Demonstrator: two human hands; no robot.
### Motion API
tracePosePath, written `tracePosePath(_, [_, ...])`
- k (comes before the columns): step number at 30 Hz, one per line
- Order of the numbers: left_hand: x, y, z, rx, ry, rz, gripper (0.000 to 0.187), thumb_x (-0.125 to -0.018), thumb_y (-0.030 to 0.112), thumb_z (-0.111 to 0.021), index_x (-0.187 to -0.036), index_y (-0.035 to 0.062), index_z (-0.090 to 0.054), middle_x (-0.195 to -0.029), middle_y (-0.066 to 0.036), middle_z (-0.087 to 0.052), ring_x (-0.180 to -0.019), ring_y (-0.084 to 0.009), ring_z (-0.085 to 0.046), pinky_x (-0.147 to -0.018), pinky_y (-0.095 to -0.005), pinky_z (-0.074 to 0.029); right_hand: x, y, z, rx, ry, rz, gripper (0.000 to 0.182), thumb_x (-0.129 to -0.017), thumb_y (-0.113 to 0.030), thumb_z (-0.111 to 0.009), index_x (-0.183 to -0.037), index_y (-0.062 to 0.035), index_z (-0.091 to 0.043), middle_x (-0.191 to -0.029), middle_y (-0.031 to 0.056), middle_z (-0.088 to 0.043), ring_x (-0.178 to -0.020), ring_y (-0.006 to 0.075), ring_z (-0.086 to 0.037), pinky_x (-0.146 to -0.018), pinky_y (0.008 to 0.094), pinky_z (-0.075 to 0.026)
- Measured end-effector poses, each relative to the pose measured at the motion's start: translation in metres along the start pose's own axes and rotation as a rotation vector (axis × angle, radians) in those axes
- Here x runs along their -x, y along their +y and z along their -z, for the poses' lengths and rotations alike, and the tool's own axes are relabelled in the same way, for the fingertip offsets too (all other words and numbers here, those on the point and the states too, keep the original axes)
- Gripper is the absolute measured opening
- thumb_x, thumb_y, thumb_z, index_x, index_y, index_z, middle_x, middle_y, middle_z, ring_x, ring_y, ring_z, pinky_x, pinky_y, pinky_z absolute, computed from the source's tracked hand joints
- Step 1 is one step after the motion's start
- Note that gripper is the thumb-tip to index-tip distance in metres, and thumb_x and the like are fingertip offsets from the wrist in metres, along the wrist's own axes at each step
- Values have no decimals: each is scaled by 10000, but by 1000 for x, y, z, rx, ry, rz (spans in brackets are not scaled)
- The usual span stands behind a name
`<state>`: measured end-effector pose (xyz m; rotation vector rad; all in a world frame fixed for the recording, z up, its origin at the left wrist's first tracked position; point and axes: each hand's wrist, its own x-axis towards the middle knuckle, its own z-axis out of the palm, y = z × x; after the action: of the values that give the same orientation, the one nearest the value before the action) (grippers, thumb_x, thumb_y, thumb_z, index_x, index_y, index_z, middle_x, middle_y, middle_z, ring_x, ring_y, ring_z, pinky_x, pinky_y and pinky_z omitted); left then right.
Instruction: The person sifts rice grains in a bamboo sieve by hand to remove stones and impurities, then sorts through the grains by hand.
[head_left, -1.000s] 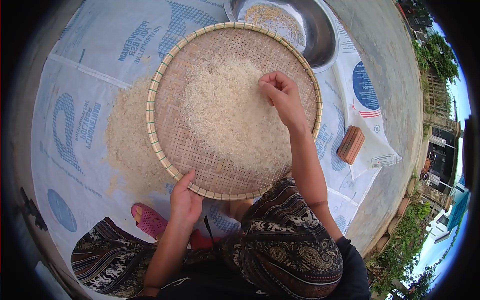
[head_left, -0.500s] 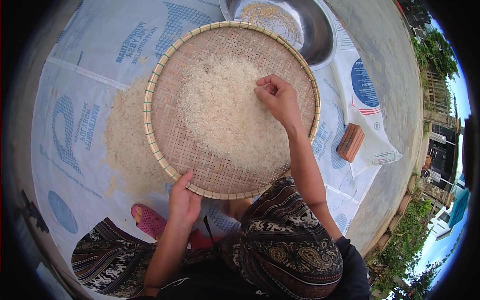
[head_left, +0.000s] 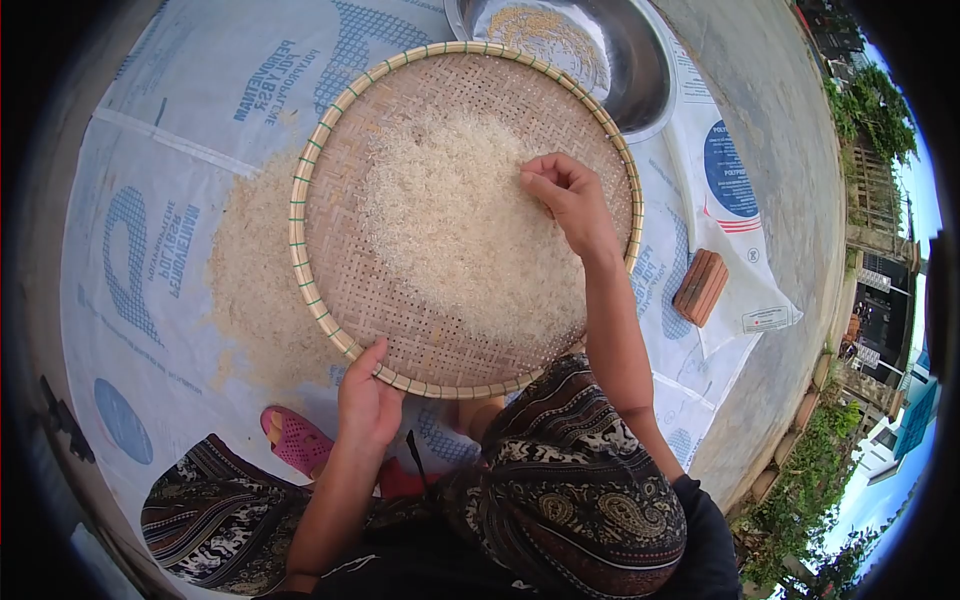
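A round woven basket tray (head_left: 350,300) with a bamboo rim lies over my lap, tilted slightly, with a wide heap of pale rice grains (head_left: 450,220) on it. My left hand (head_left: 370,395) grips the tray's lower left rim, thumb on top. Over the right part of the rice is my right hand (head_left: 570,195), its thumb and index finger pinched together; anything between the fingertips is too small to make out.
More grain (head_left: 255,270) lies on the printed sheet (head_left: 130,280) left of the tray. A metal basin (head_left: 640,85) with yellowish grains stands beyond it. At the right are a brick (head_left: 702,288) and a white sack (head_left: 735,260). A pink shoe (head_left: 295,442) is below.
My right hand has moved slightly right and down above the rice, and its thumb and index finger have come together. My left hand holds the rim as before.
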<state>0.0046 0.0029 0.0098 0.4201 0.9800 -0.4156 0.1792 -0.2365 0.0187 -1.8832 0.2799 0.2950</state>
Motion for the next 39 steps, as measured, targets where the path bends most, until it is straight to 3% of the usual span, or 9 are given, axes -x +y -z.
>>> tracePosePath(4, [1,1,-2,3,-6,-1,413,-851,105,-464,-1239,9,-362,-1185,-125,-485,-1090,-245,-479,-933,-403,-388,2,-5,12,-452,-71,-173,73,-770,-102,-621,-801,-38,-604,-593,-62,-460,-520,41,-382,-472,194,-304])
tracePosePath(7, [0,0,-1,-5,4,-3,412,-851,104,-465,-1238,9,-362,-1182,-125,-487,-1087,-244,-482,-932,-402,-389,-2,1,13,-290,-9,-68,88,-759,-104,-625,-817,-40,-607,-597,-61,-463,-527,47,-396,-478,200,-315])
tracePosePath(12, [0,0,0,-8,5,-1,416,-848,104,-472,-1239,13,-363,-1184,-121,-487,-1087,-241,-482,-932,-400,-389,-7,7,-3,378,154,190,140,-699,-115,-643,-820,-53,-609,-563,-3,-493,-522,95,-469,-513,252,-396])
tracePosePath(28, [-1,0,1,-3,7,2,423,-844,101,-478,-1243,21,-363,-1193,-117,-481,-1093,-241,-477,-934,-405,-386,-10,8,-11,435,221,241,86,-720,-97,-607,-792,-52,-615,-559,-19,-489,-532,59,-438,-508,226,-373])
tracePosePath(31, [0,0,0,1,16,5,419,-846,104,-476,-1241,21,-365,-1193,-116,-482,-1093,-241,-477,-933,-405,-387,-8,2,-8,326,195,185,66,-705,-74,-596,-760,-36,-599,-533,6,-500,-489,111,-474,-497,248,-385])
tracePosePath(33, [0,0,0,3,9,2,416,-846,105,-476,-1239,20,-367,-1188,-115,-486,-1091,-239,-479,-932,-404,-387,-6,-2,0,-164,-21,-18,41,-758,-57,-573,-786,-29,-579,-584,-19,-489,-501,80,-443,-477,213,-349])
tracePosePath(34, [0,0,1,4,1,0,413,-847,106,-477,-1237,18,-370,-1184,-114,-489,-1089,-238,-481,-931,-403,-388,-6,-1,5,-163,-22,-16,41,-758,-57,-573,-786,-29,-579,-584,-19,-489,-501,80,-443,-477,213,-349])
tracePosePath(36, [-1,-1,2,3,3,-1,412,-847,106,-477,-1234,17,-373,-1180,-113,-493,-1087,-237,-484,-930,-401,-389,-4,0,11,-740,-214,-167,36,-807,-52,-541,-835,-29,-544,-652,-16,-486,-526,64,-419,-461,195,-326])
tracePosePath(39, [-2,-1,3,2,12,3,409,-846,108,-480,-1231,15,-377,-1173,-112,-499,-1082,-236,-488,-928,-398,-390,2,-2,13,-943,-255,-260,39,-820,-63,-532,-845,-36,-517,-685,-5,-472,-545,60,-412,-454,196,-329])
